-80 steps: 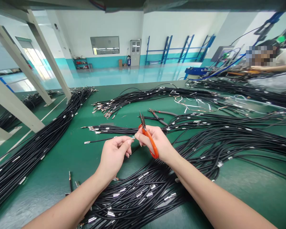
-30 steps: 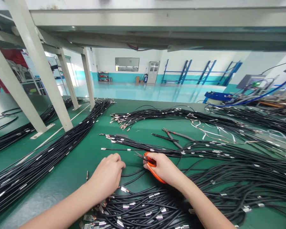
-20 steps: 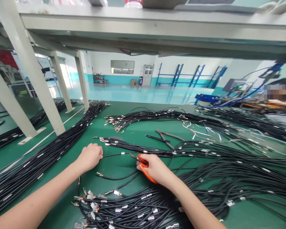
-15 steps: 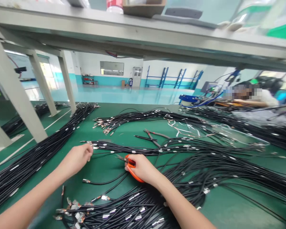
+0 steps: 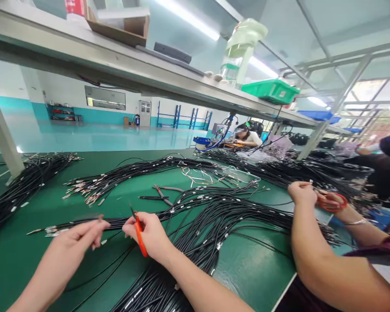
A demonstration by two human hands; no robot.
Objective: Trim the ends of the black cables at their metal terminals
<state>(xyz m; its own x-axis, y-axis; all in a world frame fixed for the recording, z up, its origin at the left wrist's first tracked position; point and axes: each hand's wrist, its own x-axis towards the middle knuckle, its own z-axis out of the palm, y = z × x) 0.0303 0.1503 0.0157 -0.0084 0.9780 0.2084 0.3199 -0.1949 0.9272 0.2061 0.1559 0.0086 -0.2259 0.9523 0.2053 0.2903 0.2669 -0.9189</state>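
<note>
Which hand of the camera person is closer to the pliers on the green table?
Right. The right hand is on the near side of the pliers, slightly left; the left hand is much farther left.

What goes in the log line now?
right hand: holding orange-handled metal scissors | left hand: grip unclear, near long black cables | surface: green table

Bare on both sides, from left hand (image 5: 71, 242) and right hand (image 5: 155, 237) down past plain wrists to left forearm (image 5: 35, 291) and right forearm (image 5: 206, 279). Slim in the fingers (image 5: 85, 228), softly rounded at the knuckles, smooth across the backs. Narrow at the right wrist, then gradually broader toward the lower edge of view. Too blurred to make out fingernails clearly.
</note>
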